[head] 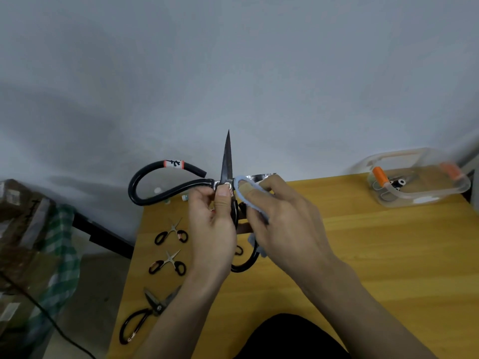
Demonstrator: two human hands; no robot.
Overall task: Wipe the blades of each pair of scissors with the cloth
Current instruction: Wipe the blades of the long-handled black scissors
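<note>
Black-handled and large, the big scissors (228,161) are held up above the far edge of the wooden table (363,255), spread wide open: one dark blade points straight up toward the wall, the other shiny blade runs off to the right behind the right hand, and one long looped handle with a red and white label curves out to the left. The left hand (212,229) grips these scissors near the pivot, thumb pressed up against the joint and fingers curled round the handle below. The right hand (282,216) has a pale blue cloth (248,200) pinched between its fingers and thumb, and it holds the cloth against the shiny blade just beside the pivot; one finger wears a tan plaster. On the left part of the table three more pairs lie in a row, well apart from the hands: small scissors (171,232) farthest away, a second small pair (168,264) in the middle, and a medium pair (150,309) nearest, all partly open. At the far right corner stands a clear plastic box (417,181) with orange clips, holding small items too blurred to tell. To the left of the table, on the floor, sit cardboard boxes (20,229) with a green checked cloth (62,255) draped beside them.
</note>
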